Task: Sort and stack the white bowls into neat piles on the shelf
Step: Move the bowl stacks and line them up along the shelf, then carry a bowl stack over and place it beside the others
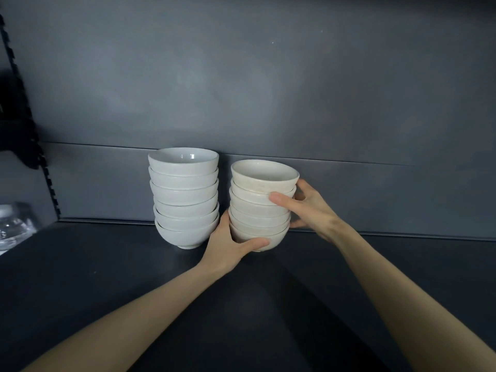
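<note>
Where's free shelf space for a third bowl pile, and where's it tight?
Free: shelf right of the cream stack, past the right hand. Also left of the white stack, up to the clear bottle. Tight: the gap between the stacks, where the left hand sits.

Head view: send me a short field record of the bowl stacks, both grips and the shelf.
white stack: upright on shelf, untouched
cream stack: right of it, apart; top bowl tilted
left grip: holds cream stack's bottom bowl
right grip: holds its upper bowls
left edge: clear plastic item
</note>
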A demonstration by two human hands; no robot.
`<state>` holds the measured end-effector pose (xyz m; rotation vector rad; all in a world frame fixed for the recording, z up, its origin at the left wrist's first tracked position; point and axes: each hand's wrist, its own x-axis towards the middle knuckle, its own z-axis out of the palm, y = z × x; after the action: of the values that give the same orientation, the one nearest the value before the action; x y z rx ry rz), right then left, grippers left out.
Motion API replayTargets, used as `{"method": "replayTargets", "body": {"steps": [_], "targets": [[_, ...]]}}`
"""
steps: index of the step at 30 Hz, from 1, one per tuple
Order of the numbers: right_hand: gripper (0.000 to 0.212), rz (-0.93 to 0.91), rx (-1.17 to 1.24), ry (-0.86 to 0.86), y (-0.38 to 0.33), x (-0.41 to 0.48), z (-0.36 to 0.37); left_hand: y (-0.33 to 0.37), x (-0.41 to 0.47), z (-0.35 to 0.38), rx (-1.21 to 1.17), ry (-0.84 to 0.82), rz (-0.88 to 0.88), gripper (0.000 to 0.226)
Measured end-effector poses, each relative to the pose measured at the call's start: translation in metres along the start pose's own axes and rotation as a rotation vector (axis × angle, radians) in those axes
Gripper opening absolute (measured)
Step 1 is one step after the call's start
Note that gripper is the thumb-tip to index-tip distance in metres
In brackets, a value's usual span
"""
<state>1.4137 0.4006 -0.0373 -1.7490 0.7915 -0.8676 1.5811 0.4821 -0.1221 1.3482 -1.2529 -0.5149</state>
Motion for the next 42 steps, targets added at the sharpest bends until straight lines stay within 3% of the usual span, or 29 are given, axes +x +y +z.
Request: {"method": "replayTargets", "body": {"steps": [7, 14, 16, 21, 27, 32, 37, 42], "targets": [[0.077, 0.049, -0.09, -0.051, -0.006, 0.0, -0.005, 0.004, -0.002, 0.0, 0.011, -0.03, -0.021, 0.091], [0.08, 0.077, -0.256, -0.117, -0.02, -0.006, -0.01, 0.02, -0.003, -0.01, 0.208, -0.109, -0.146, 0.1], [0.079, 0.08, -0.285, -0.119, -0.022, -0.008, -0.011, 0.029, -0.006, -0.012, 0.271, -0.124, -0.173, 0.09], [0.083, 0.071, -0.385, -0.113, -0.03, -0.015, -0.015, 0.052, -0.02, -0.022, 0.55, -0.08, -0.189, 0.039], [0.088, 0.051, -0.622, -0.038, -0.049, -0.039, -0.035, 0.093, -0.032, -0.03, 0.841, -0.14, -0.058, 0.028], [0.059, 0.041, -0.861, 0.08, -0.08, -0.082, -0.077, 0.14, -0.027, -0.018, 0.984, -0.273, 0.104, 0.038], [0.051, 0.125, -1.03, 0.229, -0.105, -0.146, -0.13, 0.196, -0.026, 0.027, 0.948, -0.357, 0.327, 0.046], [0.062, 0.238, -1.106, 0.381, -0.119, -0.223, -0.185, 0.246, -0.037, 0.095, 0.876, -0.436, 0.513, 0.058]]}}
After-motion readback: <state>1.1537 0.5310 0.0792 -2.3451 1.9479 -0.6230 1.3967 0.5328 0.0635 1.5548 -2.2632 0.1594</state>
